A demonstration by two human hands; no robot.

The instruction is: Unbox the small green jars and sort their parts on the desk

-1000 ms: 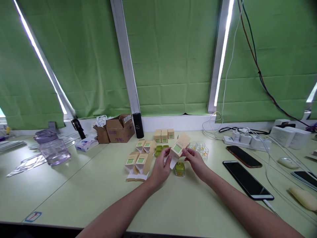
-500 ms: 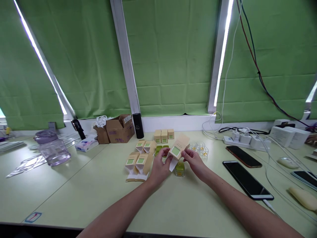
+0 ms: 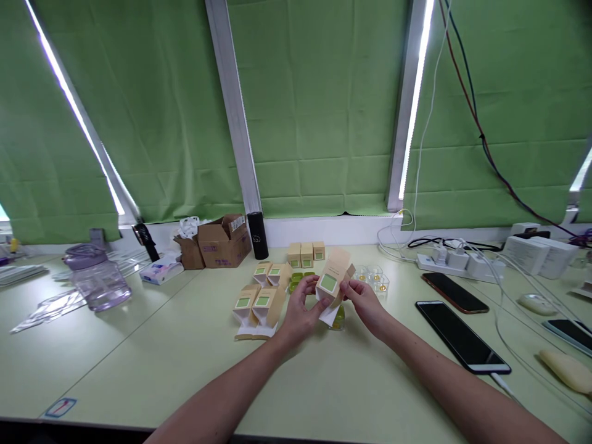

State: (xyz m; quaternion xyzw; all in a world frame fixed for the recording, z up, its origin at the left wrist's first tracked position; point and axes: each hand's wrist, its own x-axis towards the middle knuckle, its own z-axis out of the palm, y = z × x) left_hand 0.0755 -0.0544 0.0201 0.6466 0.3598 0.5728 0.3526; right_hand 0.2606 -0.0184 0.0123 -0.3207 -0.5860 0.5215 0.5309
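Note:
Between my two hands is a small tan cardboard box (image 3: 333,273) with a light green square window and loose flaps. My left hand (image 3: 303,313) grips its left side, the thumb near the white lower flap. The fingers of my right hand (image 3: 363,303) pinch its right edge. Partly behind the box, a clear jar with a green lid (image 3: 339,319) stands on the table. More green-lidded jars (image 3: 296,282) show beyond my left hand. Clear jars with yellow centres (image 3: 375,279) stand behind my right hand. Several part-folded tan boxes (image 3: 260,305) lie to the left.
Three closed tan boxes (image 3: 306,254) stand at the back. Phones (image 3: 462,336), a power strip (image 3: 456,264) and white cables are on the right. A purple-lidded bottle (image 3: 99,283), a brown carton (image 3: 225,243) and a black cylinder (image 3: 258,235) stand on the left.
The held box has turned a little more upright, and its white flap now covers more of the green-lidded jar. My left thumb has shifted right along the box's lower part.

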